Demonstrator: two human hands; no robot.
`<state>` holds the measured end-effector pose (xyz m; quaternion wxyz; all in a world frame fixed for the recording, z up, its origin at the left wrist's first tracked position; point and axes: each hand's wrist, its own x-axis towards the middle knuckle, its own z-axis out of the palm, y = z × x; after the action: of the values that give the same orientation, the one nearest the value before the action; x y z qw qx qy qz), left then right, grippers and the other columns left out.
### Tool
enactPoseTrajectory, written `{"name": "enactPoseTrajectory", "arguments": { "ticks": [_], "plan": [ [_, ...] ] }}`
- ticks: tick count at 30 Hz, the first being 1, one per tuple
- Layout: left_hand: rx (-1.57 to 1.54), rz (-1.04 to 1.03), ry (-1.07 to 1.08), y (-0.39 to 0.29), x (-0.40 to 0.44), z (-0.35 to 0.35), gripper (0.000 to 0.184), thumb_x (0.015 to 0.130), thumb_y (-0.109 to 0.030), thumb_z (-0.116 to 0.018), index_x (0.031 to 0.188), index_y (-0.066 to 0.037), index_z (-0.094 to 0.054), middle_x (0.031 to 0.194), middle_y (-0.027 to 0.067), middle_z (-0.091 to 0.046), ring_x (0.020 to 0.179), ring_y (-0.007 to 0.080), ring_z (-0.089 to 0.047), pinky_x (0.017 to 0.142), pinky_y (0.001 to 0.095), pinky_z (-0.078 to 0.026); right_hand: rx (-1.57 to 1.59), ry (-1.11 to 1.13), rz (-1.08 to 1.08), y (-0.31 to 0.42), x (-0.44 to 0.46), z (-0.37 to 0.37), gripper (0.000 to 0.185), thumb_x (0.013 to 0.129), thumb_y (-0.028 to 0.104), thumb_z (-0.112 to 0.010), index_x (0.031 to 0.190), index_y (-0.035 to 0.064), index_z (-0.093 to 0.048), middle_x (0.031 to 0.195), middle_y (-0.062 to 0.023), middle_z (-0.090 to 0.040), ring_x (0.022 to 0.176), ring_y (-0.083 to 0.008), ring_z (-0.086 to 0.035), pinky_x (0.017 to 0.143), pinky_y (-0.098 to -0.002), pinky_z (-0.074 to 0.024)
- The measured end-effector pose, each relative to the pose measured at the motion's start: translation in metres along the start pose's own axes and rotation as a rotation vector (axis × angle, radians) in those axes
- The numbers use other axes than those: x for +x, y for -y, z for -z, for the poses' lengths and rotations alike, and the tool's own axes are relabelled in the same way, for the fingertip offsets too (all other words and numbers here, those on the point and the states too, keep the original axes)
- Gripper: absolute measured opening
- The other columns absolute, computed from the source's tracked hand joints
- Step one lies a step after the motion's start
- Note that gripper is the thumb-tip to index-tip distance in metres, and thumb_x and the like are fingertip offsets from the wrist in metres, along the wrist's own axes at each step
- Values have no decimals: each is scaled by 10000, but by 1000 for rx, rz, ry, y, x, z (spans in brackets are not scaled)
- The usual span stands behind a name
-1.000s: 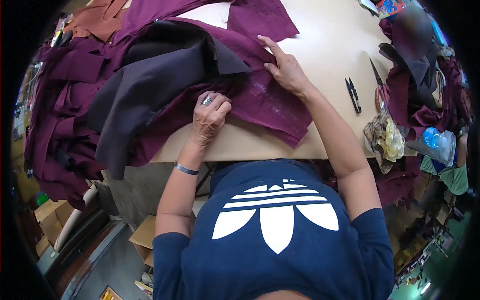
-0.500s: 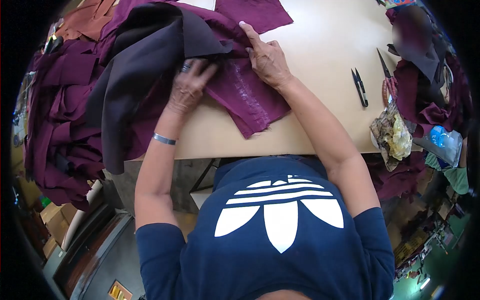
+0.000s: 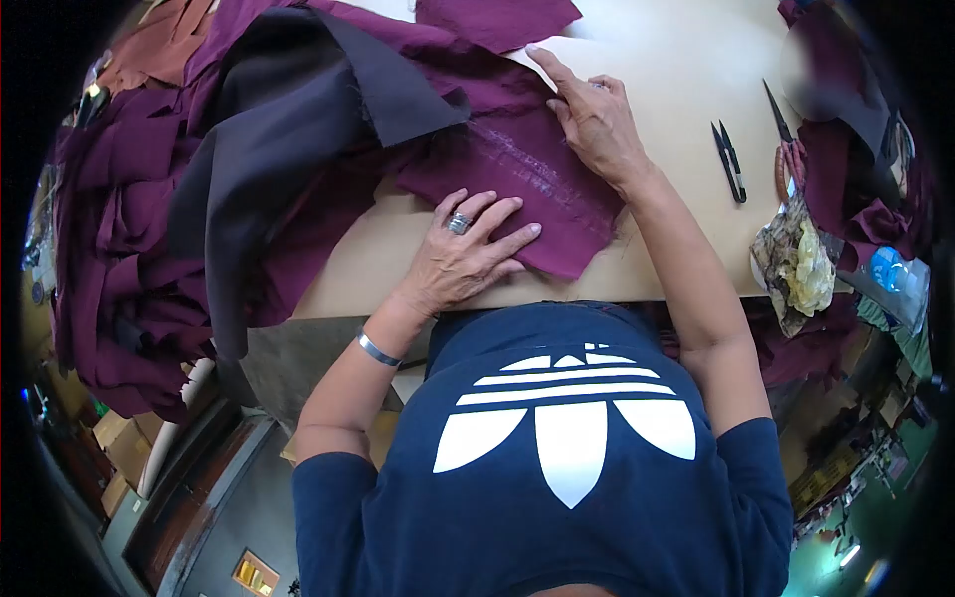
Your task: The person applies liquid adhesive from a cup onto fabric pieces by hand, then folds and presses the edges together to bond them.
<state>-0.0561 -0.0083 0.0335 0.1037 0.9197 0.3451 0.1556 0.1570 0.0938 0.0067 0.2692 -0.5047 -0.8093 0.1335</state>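
Pressing on a maroon cloth panel [image 3: 572, 214], the person's left hand [image 3: 482, 244] lies palm down near the centre of the frame, open, fingers spread, holding nothing that I can see. Silver ring [image 3: 459, 223] on one finger; metal bangle [image 3: 378, 346] at the wrist. Right hand [image 3: 597, 124], upper centre, at the panel's right side: forefinger stretched out, thumb apart from it, remaining fingers bent under. Cannot tell from where I stand whether those bent fingers hold any cloth.

Panel lies on the pale tabletop [image 3: 676, 90], its free end at mid-frame between the two hands, whitish streaks along it. Charcoal cloth [image 3: 288, 119] folded over its left part, one corner pointing toward the streaks, a long fold hanging down past the table edge. Another maroon piece [image 3: 497, 20] at top centre.

Left of frame: heaped maroon cut pieces [image 3: 119, 249], rust-brown cloth [image 3: 169, 45] above them at upper left. Right of frame: black thread snips [image 3: 737, 174] on the bare top, red-handled scissors [image 3: 789, 164] just beside, crumpled yellowish plastic [image 3: 812, 274] below those, then a clear bag [image 3: 910, 298] with a blue label.
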Motion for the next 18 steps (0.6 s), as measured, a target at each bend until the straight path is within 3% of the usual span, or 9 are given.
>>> {"name": "enactPoseTrajectory", "arguments": {
  "ticks": [5,6,9,14,18],
  "plan": [
    [-101,36,35,0,14,0,318,753,-118,-619,1071,-104,-621,1089,58,-585,965,225,-569,825,345,-469,-105,-26,-16,4,-26,14,602,808,74,-595,1354,198,-373,890,-58,-640,827,-205,-605,914,-397,-357],
    [-90,20,21,5,17,-2,243,753,-96,-606,995,-80,-616,1026,61,-598,903,219,-587,756,325,-492,-121,-12,2,1,-34,16,602,798,72,-597,1346,190,-380,918,-55,-644,833,-207,-607,904,-401,-361],
    [-117,89,149,11,28,0,207,741,-76,-605,947,-75,-607,978,63,-594,847,218,-594,716,330,-499,-27,10,-78,-6,-48,20,601,784,74,-612,1335,183,-399,957,-49,-641,849,-196,-604,912,-396,-358],
    [4,-148,45,23,71,1,273,739,-142,-669,992,-117,-570,1049,30,-541,953,204,-527,807,333,-406,11,-88,-17,-11,-51,15,588,775,70,-623,1318,181,-426,1019,-55,-635,839,-200,-605,912,-387,-358],
    [-6,-169,236,30,87,-6,313,717,-163,-694,989,-119,-545,954,41,-519,923,220,-507,781,355,-410,-13,-98,-5,-12,-51,14,579,775,73,-625,1309,188,-435,1024,-51,-636,837,-211,-606,914,-386,-357]
  ]
}}
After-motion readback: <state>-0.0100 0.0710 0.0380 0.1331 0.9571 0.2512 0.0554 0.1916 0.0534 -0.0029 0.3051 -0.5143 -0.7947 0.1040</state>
